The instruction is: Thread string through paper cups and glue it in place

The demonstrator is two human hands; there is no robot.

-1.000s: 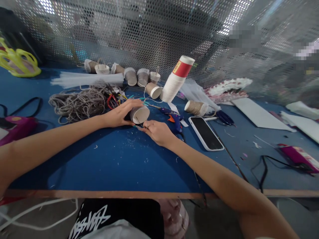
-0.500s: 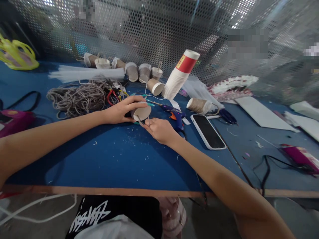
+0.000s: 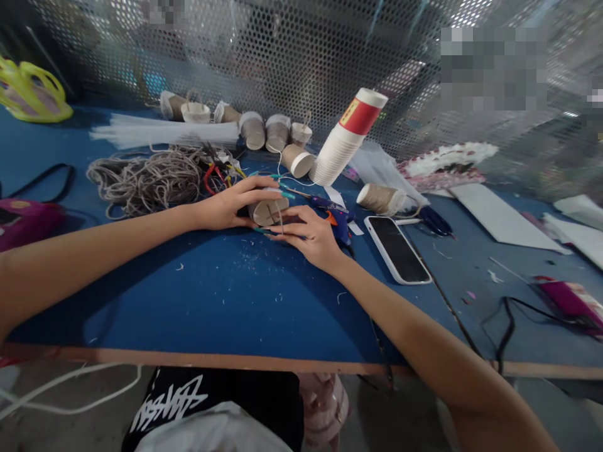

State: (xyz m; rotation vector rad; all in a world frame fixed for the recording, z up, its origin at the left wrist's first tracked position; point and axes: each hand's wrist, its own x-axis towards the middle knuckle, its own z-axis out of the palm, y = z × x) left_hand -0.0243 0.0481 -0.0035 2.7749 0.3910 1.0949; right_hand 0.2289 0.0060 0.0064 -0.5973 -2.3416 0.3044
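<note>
Wrapped around a small paper cup (image 3: pixel 264 213), my left hand (image 3: pixel 233 204) keeps it lying on its side, with the cup's round white bottom facing right and toward me. A short dark strip, perhaps cord, lies across that bottom. My right hand (image 3: pixel 308 235) is at the cup's bottom, its fingers reaching toward it and closed on a thin light cord (image 3: pixel 281 220) that runs up by the cup. Its fingertips are partly hidden. Just right of the hands lies a blue glue gun (image 3: pixel 336 216) with an orange trigger.
A tangle of grey cord (image 3: pixel 151 179) lies left, near red-handled pliers (image 3: pixel 211 179). Several wrapped cups (image 3: pixel 253 130) line the back beside a leaning cup stack (image 3: pixel 343 138). A phone (image 3: pixel 398 250) and a magenta glue gun (image 3: pixel 568 298) lie right.
My right hand's fingers have loosened from a tight pinch and stretched out along the cup's bottom. The dark strip now lies across the bottom. My left hand still holds the cup.
</note>
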